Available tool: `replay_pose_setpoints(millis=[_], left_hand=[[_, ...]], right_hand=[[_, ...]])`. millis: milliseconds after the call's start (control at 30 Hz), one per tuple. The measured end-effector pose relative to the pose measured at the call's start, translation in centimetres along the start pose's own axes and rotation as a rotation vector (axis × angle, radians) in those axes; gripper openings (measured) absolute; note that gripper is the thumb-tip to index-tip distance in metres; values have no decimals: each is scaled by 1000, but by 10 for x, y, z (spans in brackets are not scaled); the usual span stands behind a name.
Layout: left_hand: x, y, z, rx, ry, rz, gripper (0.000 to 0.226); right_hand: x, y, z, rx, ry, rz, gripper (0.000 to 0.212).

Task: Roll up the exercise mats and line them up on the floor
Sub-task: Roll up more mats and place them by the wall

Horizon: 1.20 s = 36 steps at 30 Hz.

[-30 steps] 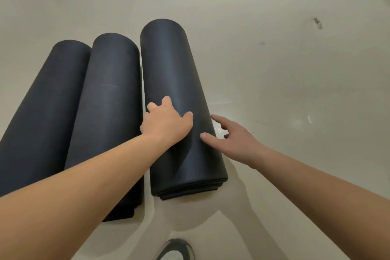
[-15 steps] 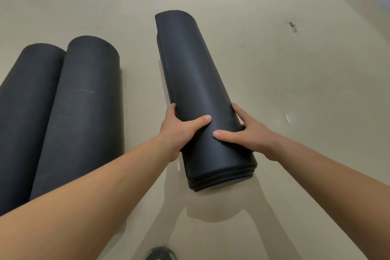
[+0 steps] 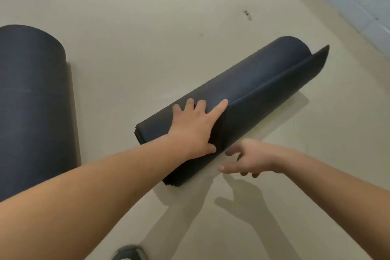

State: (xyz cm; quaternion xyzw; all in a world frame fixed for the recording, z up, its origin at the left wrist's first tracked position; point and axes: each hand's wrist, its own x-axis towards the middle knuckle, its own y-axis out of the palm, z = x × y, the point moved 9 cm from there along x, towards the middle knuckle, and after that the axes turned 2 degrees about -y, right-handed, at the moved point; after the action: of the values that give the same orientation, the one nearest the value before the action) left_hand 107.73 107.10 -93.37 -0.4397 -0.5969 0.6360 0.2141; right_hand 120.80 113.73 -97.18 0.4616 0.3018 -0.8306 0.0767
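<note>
Two hands: left hand [image 3: 194,127] flat on one rolled mat [image 3: 263,84], right hand [image 3: 252,158] loose, empty; second mat [image 3: 31,101] apart.

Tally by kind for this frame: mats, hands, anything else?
Mats: 2, left mat and right mat
Hands: 2, left hand and right hand
Shoes: 1, shoe
Total: 5

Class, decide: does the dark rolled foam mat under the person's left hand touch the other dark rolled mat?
No: bare beige floor separates the dark foam mat under the left hand from the other rolled mat.
</note>
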Motion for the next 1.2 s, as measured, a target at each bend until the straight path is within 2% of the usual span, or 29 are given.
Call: replay_pose_setpoints(millis=[67, 100, 133, 167, 233, 267, 333, 400, 433, 500, 533, 667, 767, 867, 933, 967, 1033, 1133, 1200], left_hand=[[-10, 10, -13, 129, 106, -37, 122], [-16, 15, -16, 183, 150, -49, 120], [-22, 19, -20, 235, 189, -51, 116], [-30, 22, -23, 285, 218, -49, 110], [-48, 33, -31, 362, 291, -33, 88], [-58, 39, -34, 375, 339, -50, 74], [-76, 51, -34, 419, 391, -122, 61], [-84, 62, -28, 449, 404, -217, 58], [-84, 65, -24, 460, 418, -247, 51], [-78, 57, -15, 454, 475, -339, 33], [-72, 48, -5, 403, 480, -367, 38], [-46, 8, 26, 171, 397, -265, 114], [-35, -5, 64, 48, 68, -115, 149], [-42, -1, 109, -315, -298, -107, 153], [-51, 2, 128, -513, -461, -155, 155], [-55, 6, 130, -564, -503, -128, 158], [-65, 14, 124, -575, -514, -58, 159], [-70, 11, 115, -526, -462, -123, 153], [-63, 3, 112, -500, -410, -191, 148]], right_hand=[[-16, -45, 13, -31, -90, -68, 57], [-27, -65, 25, 20, -158, -121, 46], [-35, -83, 36, 30, -229, -194, 43], [-38, -97, 43, -50, -281, -291, 53], [-33, -102, 53, -416, -293, -444, 98], [-24, -93, 55, -612, -280, -455, 116], [-10, -80, 55, -775, -301, -427, 121], [-10, -87, 52, -759, -331, -426, 113], [-11, -93, 50, -762, -322, -444, 117], [-9, -97, 43, -809, -248, -475, 137], [-6, -94, 41, -842, -207, -490, 146], [5, -90, 39, -889, -171, -568, 153], [-4, -87, 36, -919, -169, -616, 149], [-13, -63, 25, -947, -183, -691, 148], [-21, -44, 22, -938, -244, -763, 150], [-26, -36, 23, -922, -278, -796, 148], [-34, -26, 25, -898, -327, -831, 136], [-45, -31, 40, -861, -392, -832, 114], [-40, -38, 51, -929, -360, -730, 126]])
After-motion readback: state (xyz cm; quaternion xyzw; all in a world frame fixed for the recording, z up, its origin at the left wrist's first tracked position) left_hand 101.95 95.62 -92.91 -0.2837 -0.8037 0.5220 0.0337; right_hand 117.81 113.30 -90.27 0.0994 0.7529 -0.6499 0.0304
